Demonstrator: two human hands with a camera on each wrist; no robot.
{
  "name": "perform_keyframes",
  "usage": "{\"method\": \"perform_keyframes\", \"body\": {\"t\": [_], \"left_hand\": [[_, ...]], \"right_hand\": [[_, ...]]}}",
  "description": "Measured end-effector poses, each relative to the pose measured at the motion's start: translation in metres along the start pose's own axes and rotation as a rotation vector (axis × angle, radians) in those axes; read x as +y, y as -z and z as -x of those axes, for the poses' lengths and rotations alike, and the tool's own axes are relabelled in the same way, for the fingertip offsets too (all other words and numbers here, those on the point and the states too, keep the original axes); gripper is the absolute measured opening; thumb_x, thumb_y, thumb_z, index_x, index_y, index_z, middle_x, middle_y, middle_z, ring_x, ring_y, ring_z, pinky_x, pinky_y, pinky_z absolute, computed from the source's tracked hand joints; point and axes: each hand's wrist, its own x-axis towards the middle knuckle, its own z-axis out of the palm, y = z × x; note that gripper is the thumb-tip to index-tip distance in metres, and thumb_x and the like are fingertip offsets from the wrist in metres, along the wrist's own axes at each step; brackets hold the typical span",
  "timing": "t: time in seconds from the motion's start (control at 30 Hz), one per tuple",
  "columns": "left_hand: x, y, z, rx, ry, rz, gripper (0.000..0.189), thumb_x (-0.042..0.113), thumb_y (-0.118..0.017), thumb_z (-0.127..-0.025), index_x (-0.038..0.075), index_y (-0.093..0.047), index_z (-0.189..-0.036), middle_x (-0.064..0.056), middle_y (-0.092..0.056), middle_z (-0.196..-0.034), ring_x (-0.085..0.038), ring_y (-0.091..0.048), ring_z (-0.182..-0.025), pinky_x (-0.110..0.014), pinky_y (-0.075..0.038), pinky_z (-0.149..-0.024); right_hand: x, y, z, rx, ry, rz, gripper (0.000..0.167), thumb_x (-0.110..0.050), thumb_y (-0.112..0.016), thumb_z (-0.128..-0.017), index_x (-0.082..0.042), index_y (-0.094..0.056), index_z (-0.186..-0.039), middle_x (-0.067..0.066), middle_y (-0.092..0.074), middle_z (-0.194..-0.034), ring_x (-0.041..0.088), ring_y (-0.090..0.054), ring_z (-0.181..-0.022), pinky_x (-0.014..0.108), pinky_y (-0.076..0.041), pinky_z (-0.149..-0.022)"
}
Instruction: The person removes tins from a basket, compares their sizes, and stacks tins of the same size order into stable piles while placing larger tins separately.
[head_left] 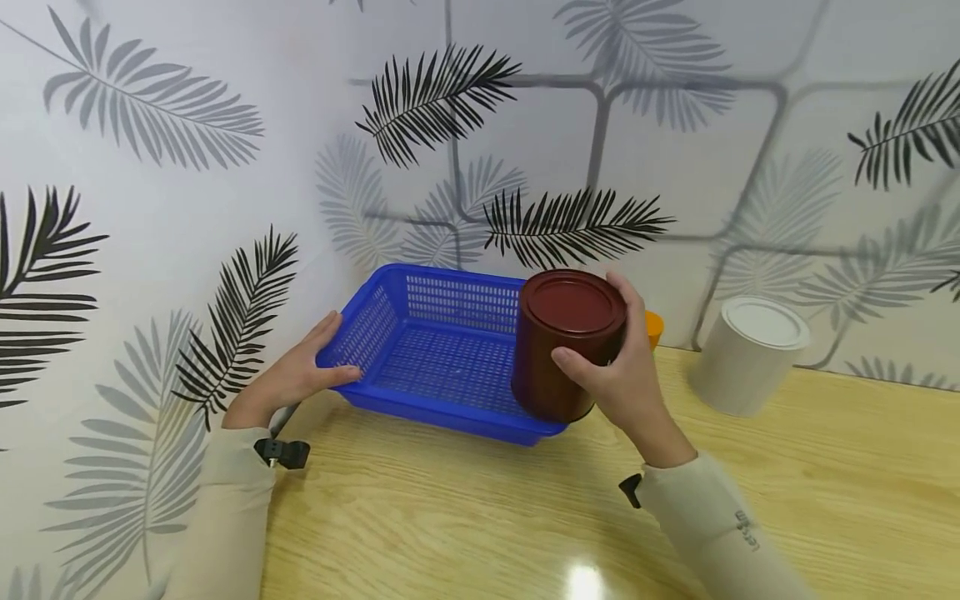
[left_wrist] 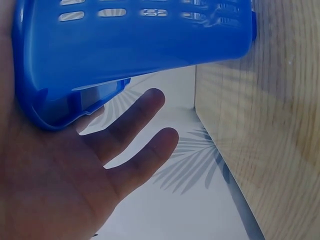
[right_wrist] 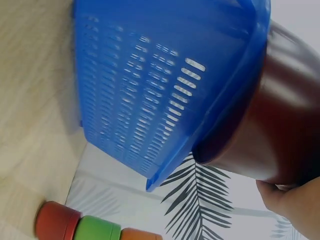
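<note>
A dark red lidded can (head_left: 573, 304) tilts over the right end of a blue plastic basket (head_left: 457, 423). My right hand (head_left: 630, 383) grips the can from its right side, thumb on the near face and fingers round the back. In the right wrist view, the basket's perforated wall (right_wrist: 135, 90) hides the can's lower part. At the basket's left end, my left hand (head_left: 307, 362) rests against the rim, thumb at the near corner and fingers spread along the outside. The left wrist view shows straight fingers (left_wrist: 145, 155) below the rim.
On the wooden table (head_left: 420, 517), a white lidded can (head_left: 746, 358) stands to the right. Red (right_wrist: 57, 220), green (right_wrist: 97, 229) and orange (right_wrist: 140, 234) cylindrical pieces are lined up near the wall. Leaf-patterned cloth (head_left: 300, 108) covers the wall behind and to the left.
</note>
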Motion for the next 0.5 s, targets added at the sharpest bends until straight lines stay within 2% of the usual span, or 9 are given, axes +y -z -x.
{"method": "perform_keyframes", "body": {"t": [0.17,0.5], "left_hand": [[0.001,0.0,0.001,-0.007,-0.009,0.002,0.111,0.047,-0.073,-0.089,0.009,0.0,-0.163,-0.017,0.007,-0.168,-0.042,0.003,-0.151,-0.068,-0.011,-0.114],[-0.001,0.002,0.0,-0.008,-0.018,-0.022,0.109,0.047,-0.071,-0.091,0.009,0.002,-0.163,-0.016,0.007,-0.168,-0.041,0.004,-0.151,-0.069,-0.01,-0.113]], "right_hand": [[0.005,0.002,0.012,0.04,0.063,-0.055,0.093,-0.018,-0.079,-0.084,-0.02,-0.023,-0.158,0.012,-0.047,-0.143,0.027,-0.05,-0.126,0.033,-0.044,-0.102],[0.003,0.007,0.03,0.019,0.129,-0.122,0.104,-0.027,-0.083,-0.084,-0.017,-0.014,-0.162,0.017,-0.046,-0.144,0.03,-0.048,-0.13,0.033,-0.036,-0.109]]}}
